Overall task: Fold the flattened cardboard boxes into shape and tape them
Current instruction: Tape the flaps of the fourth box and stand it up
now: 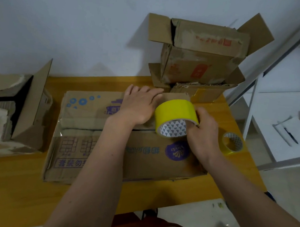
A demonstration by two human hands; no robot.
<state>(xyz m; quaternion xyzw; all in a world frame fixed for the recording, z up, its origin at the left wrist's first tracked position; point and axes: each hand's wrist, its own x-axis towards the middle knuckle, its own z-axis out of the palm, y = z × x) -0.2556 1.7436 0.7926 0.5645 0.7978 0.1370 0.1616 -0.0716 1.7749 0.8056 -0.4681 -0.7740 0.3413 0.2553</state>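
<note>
Indoors — wooden table point(10, 182) against pale wall point(62, 22) — boxes point(196, 63) stacked

Printed box point(91, 140): matt brown corrugated cardboard, creased, purple and blue ink. Stacked boxes point(198, 63): same cardboard, surface torn rough in pale patches. Tape roll point(173, 110): glossy yellow plastic, patterned paper core. Table point(9, 191): smooth orange-toned wood, slight sheen.
</note>
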